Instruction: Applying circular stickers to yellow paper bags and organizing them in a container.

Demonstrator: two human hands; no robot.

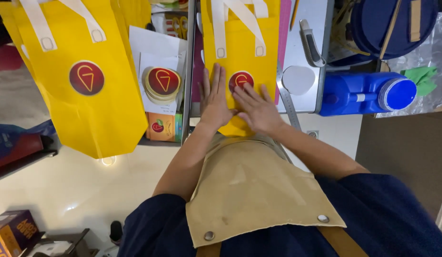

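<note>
1. On the surface (304,97) before me: yellow bag (240,52) w/ round red sticker (240,80).
2. My left hand (215,102): flat, fingers spread, pressing bag beside sticker.
3. My right hand (257,109): flat, fingertips at sticker's edge.
4. Sticker stack (162,84) lies left of bag.

Both hands lie on the bag (240,62); a sticker stack (161,84) sits left of it, a ruler (288,102) and jug (368,93) right.
</note>
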